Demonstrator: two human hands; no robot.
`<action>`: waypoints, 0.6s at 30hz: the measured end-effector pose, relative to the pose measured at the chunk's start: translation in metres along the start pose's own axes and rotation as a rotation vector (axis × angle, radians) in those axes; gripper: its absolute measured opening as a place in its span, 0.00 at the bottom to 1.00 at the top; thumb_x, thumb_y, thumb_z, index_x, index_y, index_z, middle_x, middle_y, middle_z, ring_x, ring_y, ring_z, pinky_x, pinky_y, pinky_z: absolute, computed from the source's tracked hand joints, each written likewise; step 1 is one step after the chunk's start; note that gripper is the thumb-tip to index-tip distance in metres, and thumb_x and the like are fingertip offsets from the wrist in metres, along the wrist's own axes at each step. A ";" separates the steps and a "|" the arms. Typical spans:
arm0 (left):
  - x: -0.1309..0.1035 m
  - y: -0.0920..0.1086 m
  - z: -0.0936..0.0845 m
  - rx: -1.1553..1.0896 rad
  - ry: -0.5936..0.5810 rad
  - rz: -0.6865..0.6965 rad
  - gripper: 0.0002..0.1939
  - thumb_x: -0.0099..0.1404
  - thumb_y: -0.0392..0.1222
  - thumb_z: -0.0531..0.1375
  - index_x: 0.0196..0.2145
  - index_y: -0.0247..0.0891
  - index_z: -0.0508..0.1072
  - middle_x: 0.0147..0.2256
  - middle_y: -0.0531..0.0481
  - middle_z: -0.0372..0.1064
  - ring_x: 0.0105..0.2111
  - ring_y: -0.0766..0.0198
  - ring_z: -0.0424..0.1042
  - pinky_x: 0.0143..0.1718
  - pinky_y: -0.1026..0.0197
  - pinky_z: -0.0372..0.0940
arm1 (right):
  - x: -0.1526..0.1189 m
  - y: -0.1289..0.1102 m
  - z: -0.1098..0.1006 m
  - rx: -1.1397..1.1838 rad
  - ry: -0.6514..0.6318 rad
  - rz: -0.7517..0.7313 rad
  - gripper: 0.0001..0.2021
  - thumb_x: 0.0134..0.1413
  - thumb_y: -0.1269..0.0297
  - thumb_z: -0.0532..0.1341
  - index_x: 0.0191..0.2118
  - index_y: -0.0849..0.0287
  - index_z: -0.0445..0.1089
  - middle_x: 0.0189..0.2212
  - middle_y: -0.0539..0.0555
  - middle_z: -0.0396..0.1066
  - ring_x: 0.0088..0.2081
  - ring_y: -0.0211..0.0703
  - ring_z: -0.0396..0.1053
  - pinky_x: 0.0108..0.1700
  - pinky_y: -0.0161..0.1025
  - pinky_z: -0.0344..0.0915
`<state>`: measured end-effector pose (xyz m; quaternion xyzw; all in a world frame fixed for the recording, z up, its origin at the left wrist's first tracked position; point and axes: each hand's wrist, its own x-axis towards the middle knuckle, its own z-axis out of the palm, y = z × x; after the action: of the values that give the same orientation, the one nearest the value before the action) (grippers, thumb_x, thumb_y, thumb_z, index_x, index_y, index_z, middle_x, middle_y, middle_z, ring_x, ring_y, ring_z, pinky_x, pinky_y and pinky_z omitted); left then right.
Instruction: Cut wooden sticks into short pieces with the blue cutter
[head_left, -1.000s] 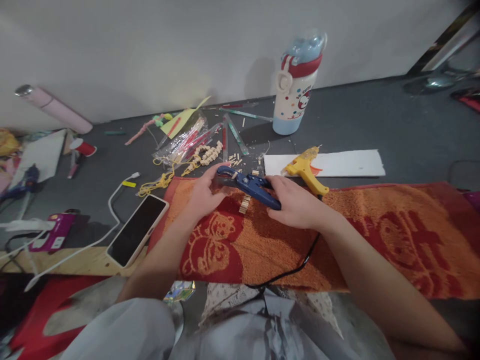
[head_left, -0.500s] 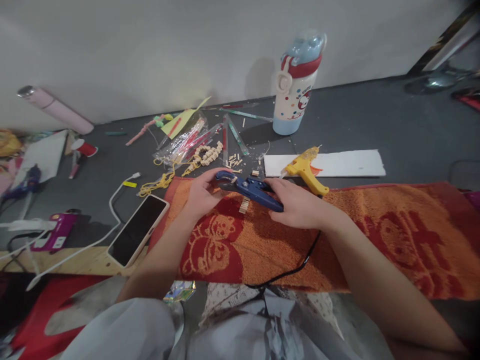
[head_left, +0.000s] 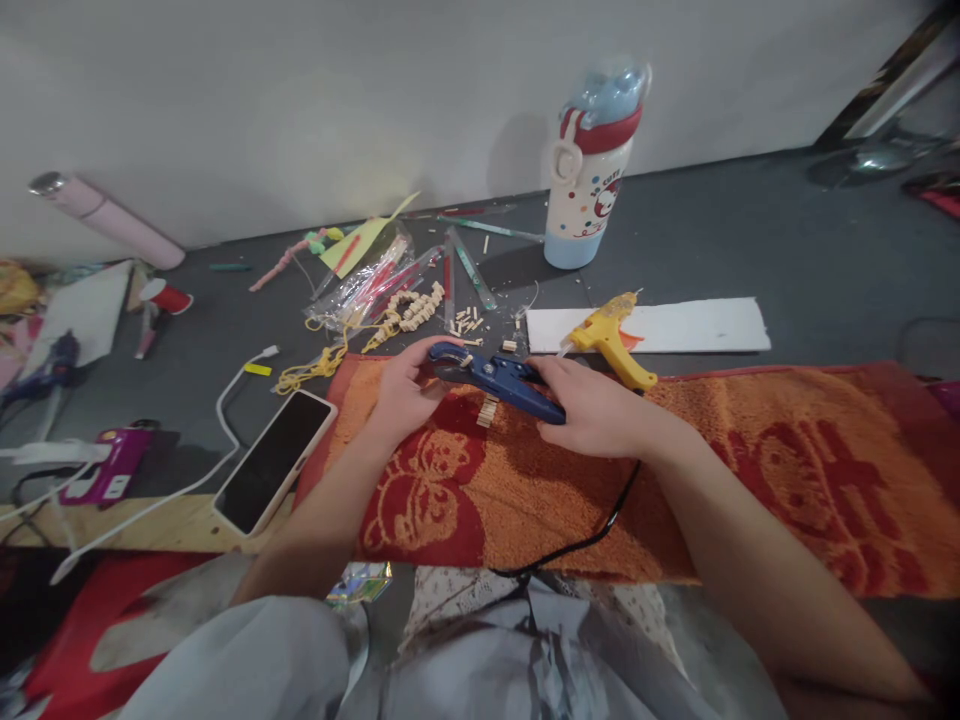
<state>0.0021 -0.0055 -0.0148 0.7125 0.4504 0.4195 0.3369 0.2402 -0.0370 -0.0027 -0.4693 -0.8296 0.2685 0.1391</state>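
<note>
A dark blue hand tool [head_left: 514, 388] is held between my two hands above an orange and red towel [head_left: 555, 500]. My right hand [head_left: 589, 408] grips its handle end. At its curved head, my left hand [head_left: 409, 390] is closed with the fingertips around the tip; a small pale piece shows in the head. Just below the tool, a short row of small wooden pieces [head_left: 487, 411] lies on the towel. More small wooden bits [head_left: 469, 320] are scattered on the dark table beyond it.
A yellow glue gun [head_left: 615, 340] rests on a white board [head_left: 697, 326]. Behind stands a bottle [head_left: 589, 190]. To the left are a phone [head_left: 276, 460], a white cable [head_left: 225, 410], yellow cord [head_left: 315, 368], plastic packets [head_left: 367, 285] and a purple power block [head_left: 112, 465].
</note>
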 end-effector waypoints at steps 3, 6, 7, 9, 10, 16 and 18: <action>0.000 0.000 0.000 0.003 0.004 0.003 0.14 0.53 0.35 0.62 0.40 0.35 0.72 0.37 0.47 0.74 0.36 0.65 0.74 0.40 0.62 0.71 | 0.000 0.000 0.001 -0.002 0.007 0.002 0.27 0.43 0.65 0.57 0.53 0.65 0.60 0.47 0.64 0.68 0.46 0.55 0.67 0.48 0.48 0.63; 0.001 0.001 0.001 0.007 -0.001 -0.019 0.14 0.53 0.37 0.62 0.40 0.36 0.72 0.35 0.48 0.74 0.34 0.65 0.74 0.37 0.63 0.71 | 0.000 0.000 0.001 0.001 0.018 -0.001 0.27 0.43 0.65 0.57 0.53 0.64 0.60 0.47 0.64 0.68 0.46 0.55 0.67 0.47 0.49 0.64; 0.000 0.001 0.001 0.004 0.001 -0.027 0.14 0.53 0.37 0.62 0.40 0.36 0.72 0.35 0.48 0.74 0.33 0.66 0.74 0.36 0.64 0.71 | 0.000 0.000 0.001 0.002 0.019 -0.002 0.27 0.43 0.65 0.57 0.52 0.64 0.60 0.47 0.64 0.68 0.46 0.55 0.67 0.46 0.49 0.64; 0.000 0.002 0.001 -0.004 0.004 -0.033 0.14 0.53 0.37 0.62 0.40 0.36 0.72 0.34 0.48 0.74 0.32 0.66 0.73 0.34 0.64 0.71 | -0.001 -0.001 0.000 0.001 0.018 0.000 0.26 0.43 0.65 0.57 0.52 0.63 0.61 0.46 0.64 0.68 0.46 0.55 0.67 0.46 0.49 0.64; 0.000 0.002 0.001 -0.006 0.004 -0.031 0.14 0.53 0.36 0.62 0.40 0.35 0.72 0.34 0.48 0.74 0.31 0.66 0.73 0.34 0.64 0.71 | -0.001 -0.001 0.000 0.001 0.016 0.001 0.26 0.43 0.65 0.57 0.52 0.64 0.61 0.46 0.64 0.68 0.46 0.55 0.67 0.46 0.49 0.64; 0.000 0.000 0.003 -0.029 0.022 -0.029 0.15 0.53 0.37 0.62 0.40 0.35 0.72 0.35 0.47 0.75 0.32 0.65 0.74 0.34 0.63 0.71 | 0.000 -0.002 0.001 -0.018 0.043 0.002 0.29 0.43 0.65 0.57 0.55 0.66 0.59 0.49 0.65 0.67 0.48 0.56 0.66 0.50 0.49 0.62; 0.000 0.000 0.003 -0.031 0.025 -0.074 0.11 0.53 0.39 0.62 0.36 0.34 0.74 0.30 0.48 0.75 0.29 0.65 0.73 0.32 0.62 0.70 | 0.000 -0.003 0.002 -0.042 0.082 0.014 0.29 0.44 0.65 0.57 0.55 0.66 0.58 0.48 0.66 0.67 0.48 0.57 0.66 0.50 0.50 0.62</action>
<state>0.0048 -0.0056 -0.0164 0.6845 0.4741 0.4228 0.3577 0.2373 -0.0385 -0.0028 -0.4887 -0.8253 0.2327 0.1611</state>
